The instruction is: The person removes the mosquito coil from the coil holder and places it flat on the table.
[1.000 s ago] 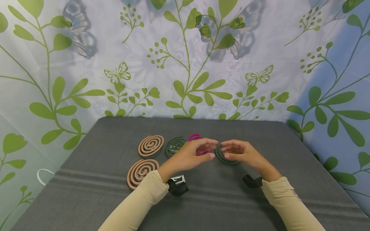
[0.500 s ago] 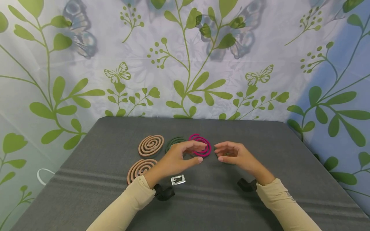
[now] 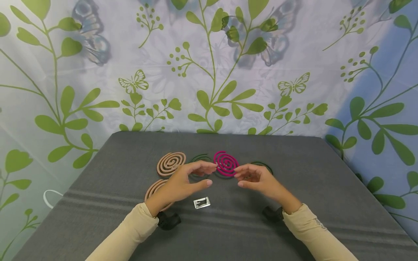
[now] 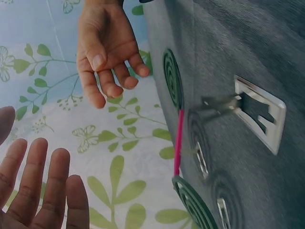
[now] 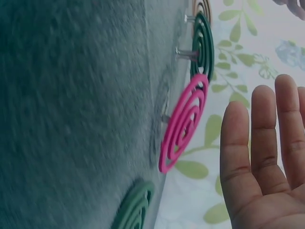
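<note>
Between left hand [image 3: 183, 181] and right hand [image 3: 262, 178], both shifted leftward with relaxed, empty fingers, the pink coil [image 3: 227, 163] now shows almost whole; nearside of the left hand, the stand [image 3: 196, 204] lies newly uncovered, apparently awaiting use.

Green coils [image 3: 200, 177]: partly behind hands [image 3: 184, 183] | lower tan coil [image 3: 152, 190]: partly behind left forearm [image 3: 155, 204]

Soft, fairly even light fills the head view, palest on the leaf-print curtain [image 3: 202, 69] at upper left and bluer, dimmer at its right edge. The grey tabletop [image 3: 228, 232] reads darker, with a faint, diffuse shadow beneath the right hand [image 3: 258, 179]. In the left wrist view the metal stand [image 4: 280, 126] shines pale, its prong blurred. The right wrist view is teal-tinted and soft, darkest at upper left.
</note>
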`<control>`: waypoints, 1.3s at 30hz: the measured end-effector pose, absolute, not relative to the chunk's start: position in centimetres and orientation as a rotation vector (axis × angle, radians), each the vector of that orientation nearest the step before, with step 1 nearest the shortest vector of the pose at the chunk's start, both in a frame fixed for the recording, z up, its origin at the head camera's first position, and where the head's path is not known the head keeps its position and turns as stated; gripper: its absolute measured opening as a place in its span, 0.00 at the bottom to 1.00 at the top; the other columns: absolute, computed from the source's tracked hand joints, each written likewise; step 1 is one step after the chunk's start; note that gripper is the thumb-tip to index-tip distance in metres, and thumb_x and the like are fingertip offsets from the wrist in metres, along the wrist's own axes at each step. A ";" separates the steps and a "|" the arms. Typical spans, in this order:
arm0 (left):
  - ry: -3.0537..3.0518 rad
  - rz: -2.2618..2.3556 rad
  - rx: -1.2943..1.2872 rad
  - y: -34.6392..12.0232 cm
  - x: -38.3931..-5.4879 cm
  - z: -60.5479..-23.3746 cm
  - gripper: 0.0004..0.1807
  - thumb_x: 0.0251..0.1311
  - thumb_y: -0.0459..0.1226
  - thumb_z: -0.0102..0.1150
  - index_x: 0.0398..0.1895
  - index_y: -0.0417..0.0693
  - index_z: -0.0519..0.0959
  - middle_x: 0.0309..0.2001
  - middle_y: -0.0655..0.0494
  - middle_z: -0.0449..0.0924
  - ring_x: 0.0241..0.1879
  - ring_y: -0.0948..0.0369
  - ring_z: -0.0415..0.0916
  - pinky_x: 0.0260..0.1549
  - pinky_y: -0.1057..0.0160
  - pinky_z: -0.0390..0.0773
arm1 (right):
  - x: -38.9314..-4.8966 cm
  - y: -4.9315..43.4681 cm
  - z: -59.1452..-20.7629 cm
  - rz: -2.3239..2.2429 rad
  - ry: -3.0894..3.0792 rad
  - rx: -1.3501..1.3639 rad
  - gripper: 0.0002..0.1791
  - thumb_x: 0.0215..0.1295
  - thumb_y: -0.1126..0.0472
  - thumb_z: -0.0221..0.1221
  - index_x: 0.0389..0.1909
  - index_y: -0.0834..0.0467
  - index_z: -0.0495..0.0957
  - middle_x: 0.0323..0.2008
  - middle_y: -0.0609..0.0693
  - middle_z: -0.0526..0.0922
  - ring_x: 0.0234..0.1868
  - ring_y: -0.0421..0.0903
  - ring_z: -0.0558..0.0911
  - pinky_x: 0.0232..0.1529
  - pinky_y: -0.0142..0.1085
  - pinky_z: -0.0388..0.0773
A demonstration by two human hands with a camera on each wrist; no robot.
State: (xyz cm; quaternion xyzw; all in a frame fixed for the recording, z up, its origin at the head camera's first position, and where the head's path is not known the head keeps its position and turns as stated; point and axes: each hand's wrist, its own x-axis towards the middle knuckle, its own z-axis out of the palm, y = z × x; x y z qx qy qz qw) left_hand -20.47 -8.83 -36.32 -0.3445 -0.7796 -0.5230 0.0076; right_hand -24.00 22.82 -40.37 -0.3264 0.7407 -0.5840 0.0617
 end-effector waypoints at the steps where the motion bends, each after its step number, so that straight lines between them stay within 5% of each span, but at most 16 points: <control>1: -2.451 -1.642 -1.062 -9.1 -20.4 -36.3 0.23 0.72 0.34 0.70 0.68 0.44 0.82 0.60 0.54 0.87 0.61 0.56 0.83 0.63 0.55 0.79 | -23.9 22.7 -40.5 -1.761 2.242 -0.989 0.22 0.70 0.73 0.69 0.60 0.80 0.77 0.47 0.41 0.90 0.48 0.46 0.88 0.46 0.35 0.86; 13: -2.527 -1.672 -1.006 -13.1 -20.5 -36.7 0.22 0.76 0.36 0.66 0.70 0.43 0.80 0.62 0.48 0.85 0.63 0.50 0.81 0.62 0.47 0.80 | -23.1 20.7 -41.1 -1.666 2.269 -1.006 0.21 0.71 0.70 0.69 0.61 0.74 0.80 0.48 0.74 0.85 0.48 0.45 0.87 0.48 0.38 0.85; 25: -2.510 -1.670 -0.968 -16.7 -21.1 -37.5 0.23 0.78 0.34 0.63 0.71 0.36 0.78 0.62 0.44 0.84 0.61 0.46 0.82 0.58 0.57 0.82 | -22.8 18.7 -41.2 -1.653 2.217 -0.970 0.23 0.72 0.68 0.69 0.62 0.75 0.79 0.49 0.73 0.85 0.48 0.40 0.86 0.50 0.37 0.84; 33: -2.513 -1.800 -0.905 -19.6 -21.6 -37.7 0.24 0.79 0.31 0.61 0.72 0.28 0.74 0.66 0.28 0.78 0.63 0.53 0.82 0.58 0.65 0.81 | -23.0 17.4 -41.1 -1.621 2.225 -0.946 0.23 0.73 0.66 0.68 0.62 0.75 0.78 0.50 0.71 0.86 0.48 0.43 0.86 0.50 0.37 0.83; 39: -2.565 -1.804 -0.900 -21.2 -22.0 -37.6 0.25 0.80 0.32 0.59 0.74 0.29 0.72 0.67 0.25 0.76 0.62 0.53 0.83 0.57 0.64 0.83 | -23.1 16.4 -40.9 -1.609 2.218 -0.936 0.23 0.73 0.67 0.68 0.63 0.74 0.78 0.50 0.71 0.86 0.48 0.47 0.87 0.51 0.38 0.83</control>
